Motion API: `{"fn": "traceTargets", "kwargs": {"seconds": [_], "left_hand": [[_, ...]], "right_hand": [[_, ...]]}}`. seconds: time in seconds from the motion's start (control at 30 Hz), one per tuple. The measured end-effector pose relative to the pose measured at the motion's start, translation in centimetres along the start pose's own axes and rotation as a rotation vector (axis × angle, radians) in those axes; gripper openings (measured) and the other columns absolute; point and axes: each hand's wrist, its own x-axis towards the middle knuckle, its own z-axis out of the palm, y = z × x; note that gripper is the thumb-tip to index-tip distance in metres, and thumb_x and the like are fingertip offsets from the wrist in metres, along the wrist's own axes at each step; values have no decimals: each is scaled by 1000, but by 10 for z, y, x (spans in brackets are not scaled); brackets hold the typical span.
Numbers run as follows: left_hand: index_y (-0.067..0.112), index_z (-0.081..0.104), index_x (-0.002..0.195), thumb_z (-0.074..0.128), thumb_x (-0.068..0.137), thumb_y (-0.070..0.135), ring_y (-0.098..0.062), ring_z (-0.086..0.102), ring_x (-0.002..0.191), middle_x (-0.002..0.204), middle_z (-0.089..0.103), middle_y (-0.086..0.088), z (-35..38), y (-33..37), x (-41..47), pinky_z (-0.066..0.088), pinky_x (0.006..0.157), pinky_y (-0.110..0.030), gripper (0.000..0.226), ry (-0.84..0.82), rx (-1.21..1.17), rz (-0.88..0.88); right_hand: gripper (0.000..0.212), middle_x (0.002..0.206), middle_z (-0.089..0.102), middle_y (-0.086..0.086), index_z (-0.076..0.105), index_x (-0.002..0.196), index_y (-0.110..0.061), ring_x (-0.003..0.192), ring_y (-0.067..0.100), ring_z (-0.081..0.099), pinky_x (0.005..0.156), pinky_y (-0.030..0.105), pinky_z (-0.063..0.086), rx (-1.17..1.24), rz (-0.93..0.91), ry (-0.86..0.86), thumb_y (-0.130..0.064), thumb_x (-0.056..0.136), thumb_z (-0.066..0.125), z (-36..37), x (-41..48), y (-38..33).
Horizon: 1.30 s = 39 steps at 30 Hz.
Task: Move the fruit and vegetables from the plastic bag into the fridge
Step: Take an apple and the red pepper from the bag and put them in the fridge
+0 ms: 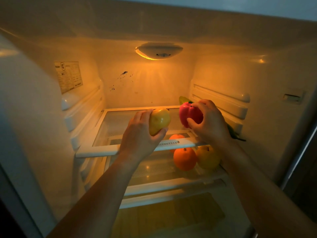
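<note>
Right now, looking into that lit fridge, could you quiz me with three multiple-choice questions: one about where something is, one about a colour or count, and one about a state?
1. Where does the orange sit?
A. On the shelf below the top glass shelf
B. In the left hand
C. In the bottom drawer

2. What colour is the bell pepper in the right hand?
A. Green
B. Red
C. Purple

3. What is the left hand doing?
A. Hanging empty
B. Gripping a yellow pear
C. Closing the door

Answers:
1. A: the orange rests beside a yellow fruit, under the top glass shelf.
2. B: the pepper glows red between the fingers.
3. B: the fingers wrap around the yellow pear above the top shelf.
</note>
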Motion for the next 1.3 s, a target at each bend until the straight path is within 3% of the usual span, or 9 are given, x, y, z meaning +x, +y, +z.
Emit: {"fn": "traceTargets", "kwargs": {"seconds": [0.2, 0.47, 0.57, 0.67, 0.73, 0.87, 1.0, 1.13, 1.3], "left_hand": [[23, 42, 132, 65, 76, 51, -16, 48, 109, 124, 51, 2, 1, -1, 1, 37, 85, -24, 67, 4, 1, -1], [22, 45, 132, 67, 75, 48, -16, 49, 111, 125, 52, 1, -1, -1, 2, 36, 87, -23, 67, -4, -47, 3], [20, 45, 133, 70, 74, 47, -16, 49, 111, 126, 53, 1, -3, -1, 3, 37, 87, -23, 69, -13, -85, -18], [22, 44, 133, 73, 73, 44, -10, 46, 107, 122, 50, 8, -10, 0, 1, 39, 86, -25, 70, -11, -206, -61], [28, 42, 133, 74, 73, 41, -6, 45, 108, 118, 44, 14, -14, 0, -1, 43, 85, -25, 70, -12, -335, -110], [35, 42, 125, 76, 71, 37, -2, 44, 106, 119, 43, 18, -20, 2, -10, 41, 76, -16, 64, -23, -493, -164], [35, 47, 117, 79, 67, 36, 1, 44, 106, 117, 47, 19, -25, 6, -13, 39, 77, -14, 60, -103, -451, -87], [35, 50, 119, 82, 62, 37, 18, 41, 103, 116, 46, 20, -31, 10, -12, 36, 77, -3, 65, -194, -369, 59], [33, 52, 120, 81, 65, 34, 7, 45, 106, 118, 48, 16, -32, 11, -10, 38, 85, -7, 63, -255, -370, 99]], "right_hand": [[53, 127, 49, 4, 50, 127, -18, 114, 19, 48, 88, 26, 41, 22, 28, 9, -29, 80, 70, 12, 10, -1], [59, 129, 49, 2, 47, 131, -19, 116, 18, 48, 90, 28, 46, 67, -36, 23, -32, 78, 72, 2, 5, 0], [57, 124, 53, 3, 49, 128, -17, 112, 16, 49, 86, 20, 39, 102, -96, 27, -31, 78, 72, -12, -5, -3], [55, 120, 57, 6, 53, 125, -12, 110, 17, 51, 89, 20, 37, 131, -161, 30, -27, 76, 74, -22, -18, -5], [55, 119, 59, 10, 56, 122, -8, 110, 21, 54, 94, 29, 44, 180, -181, 46, -22, 74, 77, -25, -29, -4], [50, 116, 60, 9, 57, 120, -8, 107, 20, 56, 86, 35, 51, 178, -234, 70, -23, 75, 75, -29, -50, -4], [48, 116, 61, 7, 57, 120, -10, 105, 18, 57, 83, 37, 53, 262, -214, 96, -27, 77, 73, -31, -54, -11], [52, 120, 60, 4, 56, 123, -12, 104, 15, 58, 84, 31, 51, 355, -173, 59, -37, 79, 69, -33, -45, -26], [51, 122, 59, -2, 54, 127, -17, 105, 8, 56, 89, 28, 49, 390, -164, -113, -37, 82, 66, -31, -43, -36]]}}
